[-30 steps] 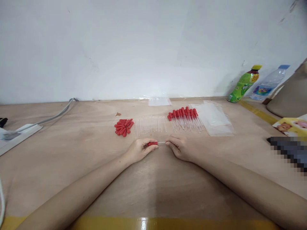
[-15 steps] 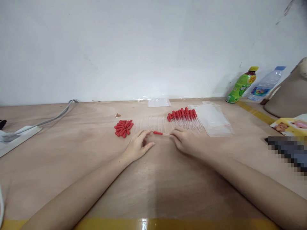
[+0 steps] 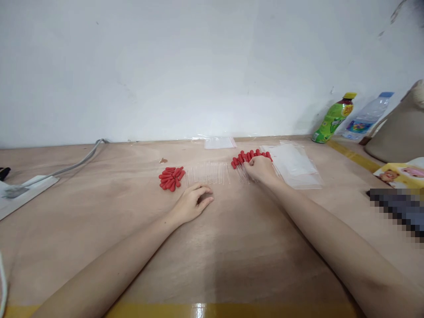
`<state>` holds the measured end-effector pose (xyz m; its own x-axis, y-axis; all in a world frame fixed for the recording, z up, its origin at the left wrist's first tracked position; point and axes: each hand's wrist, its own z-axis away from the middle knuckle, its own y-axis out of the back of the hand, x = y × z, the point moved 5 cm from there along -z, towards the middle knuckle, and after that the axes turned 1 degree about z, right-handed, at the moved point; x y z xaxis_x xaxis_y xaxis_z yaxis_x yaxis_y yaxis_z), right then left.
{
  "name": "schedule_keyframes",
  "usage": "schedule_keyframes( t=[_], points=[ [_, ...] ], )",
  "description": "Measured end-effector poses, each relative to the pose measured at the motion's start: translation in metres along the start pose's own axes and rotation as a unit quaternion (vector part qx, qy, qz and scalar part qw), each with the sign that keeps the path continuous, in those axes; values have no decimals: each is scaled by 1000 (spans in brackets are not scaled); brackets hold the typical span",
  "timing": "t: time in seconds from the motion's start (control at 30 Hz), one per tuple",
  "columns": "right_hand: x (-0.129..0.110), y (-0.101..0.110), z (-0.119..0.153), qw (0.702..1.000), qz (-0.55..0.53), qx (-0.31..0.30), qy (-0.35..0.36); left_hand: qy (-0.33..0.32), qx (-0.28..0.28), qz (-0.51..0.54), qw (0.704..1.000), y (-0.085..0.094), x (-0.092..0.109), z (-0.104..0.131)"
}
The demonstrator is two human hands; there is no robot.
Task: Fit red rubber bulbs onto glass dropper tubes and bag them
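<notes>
My left hand [image 3: 195, 202] rests on the table with thumb and fingers apart and nothing between them. Over the group of red-capped clear droppers [image 3: 252, 154], my right hand [image 3: 260, 168] has its fingers pressed together; what they hold, if anything, is hidden. Loose red rubber bulbs [image 3: 171, 178] lie in a pile beyond my left hand. A row of thin clear tubes [image 3: 210, 173] lies between that pile and the capped droppers.
Clear plastic bags [image 3: 294, 165] lie right of the droppers, another bag [image 3: 219, 142] by the wall. Farther right are a green bottle [image 3: 334, 118], a clear bottle [image 3: 369, 115], a grey-brown bag [image 3: 400, 126] and a pixelated dark object [image 3: 397, 212]. A power strip [image 3: 31, 192] sits left.
My right hand has moved right and away from me, onto the capped droppers. The single red-capped dropper that lay between my hands is gone from there. My left hand has barely moved.
</notes>
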<state>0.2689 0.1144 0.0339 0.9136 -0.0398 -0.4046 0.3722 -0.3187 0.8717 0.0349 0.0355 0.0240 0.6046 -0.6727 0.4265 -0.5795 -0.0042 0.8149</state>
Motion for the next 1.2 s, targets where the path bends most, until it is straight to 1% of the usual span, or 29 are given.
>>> schedule_keyframes(
  t=[0.13, 0.2, 0.27, 0.37, 0.43, 0.53, 0.57, 0.63, 0.7, 0.73, 0.8, 0.87, 0.97, 1.1, 1.2],
  points=[
    [1, 1, 5, 999, 47, -13, -23, -8, -6, 1, 1000, 0, 1, -1],
    [-4, 2, 9, 997, 67, -10, -21, -14, -5, -1, 1000, 0, 2, -1],
    [-15, 1, 15, 997, 70, -10, 7, -16, -6, -1, 1000, 1, 2, -2],
    [-37, -8, 25, 995, 74, -25, 55, -11, -12, 0, 1000, 0, 2, -2],
    [-49, -16, 28, 993, 95, -42, 63, -8, -14, 0, 1000, -1, 2, -1],
    [-60, -25, 28, 990, 114, -56, 60, -13, -12, -9, 1000, -3, 1, -1],
    [-62, -27, 28, 990, 114, -57, 60, -13, -1, -23, 1000, -2, 0, -1],
    [-64, -30, 27, 990, 111, -58, 66, 4, 53, -91, 994, 6, -6, 0],
    [-62, -33, 28, 990, 109, -55, 75, 34, 117, -198, 972, 20, -13, 2],
    [-61, -33, 30, 990, 107, -50, 81, 48, 138, -250, 957, 28, -16, 4],
    [-57, -29, 35, 990, 97, -22, 98, 69, 153, -323, 931, 40, -23, 7],
    [-52, -22, 44, 988, 86, 19, 128, 84, 148, -368, 914, 48, -29, 9],
    [-46, -13, 59, 977, 92, 71, 181, 94, 128, -424, 891, 51, -37, 11],
    [-33, -6, 76, 962, 103, 129, 219, 91, 121, -446, 882, 49, -42, 11],
    [-25, -2, 85, 952, 88, 153, 251, 82, 130, -454, 878, 51, -34, 10]
  ],
)
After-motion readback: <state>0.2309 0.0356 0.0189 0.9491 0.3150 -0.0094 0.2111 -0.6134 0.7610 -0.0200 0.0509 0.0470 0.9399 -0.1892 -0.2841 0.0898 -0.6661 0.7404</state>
